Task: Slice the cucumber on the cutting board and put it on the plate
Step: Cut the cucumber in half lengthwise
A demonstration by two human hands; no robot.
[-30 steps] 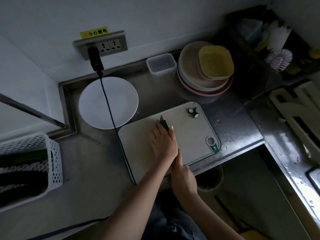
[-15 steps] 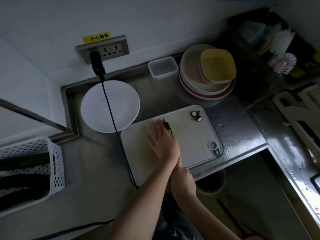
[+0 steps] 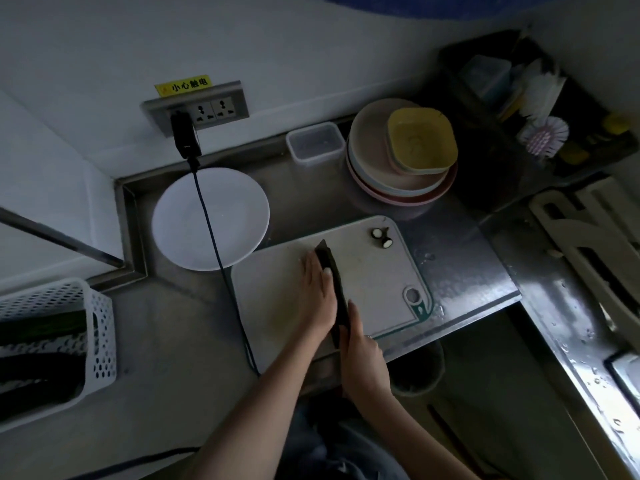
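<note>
A white cutting board (image 3: 374,271) lies on the steel counter. My left hand (image 3: 317,296) rests on it palm down, fingers stretched along the left side of a dark knife blade (image 3: 329,268). Whatever is under that hand is hidden, so no cucumber body shows. My right hand (image 3: 360,344) grips the knife's handle at the board's near edge. Two small cut cucumber ends (image 3: 381,237) sit at the board's far right corner. The white round plate (image 3: 180,216) stands to the far left of the board with nothing on it.
A black cable (image 3: 207,216) runs from the wall socket across the plate and past the board's left edge. A white basket (image 3: 100,327) at the left holds dark cucumbers (image 3: 38,327). Stacked plates (image 3: 374,168), a yellow bowl (image 3: 420,143) and a clear tub (image 3: 317,143) stand behind.
My left hand has flattened and its fingers have stretched out. More of the knife blade now shows along its right side. My right hand sits further onto the board.
</note>
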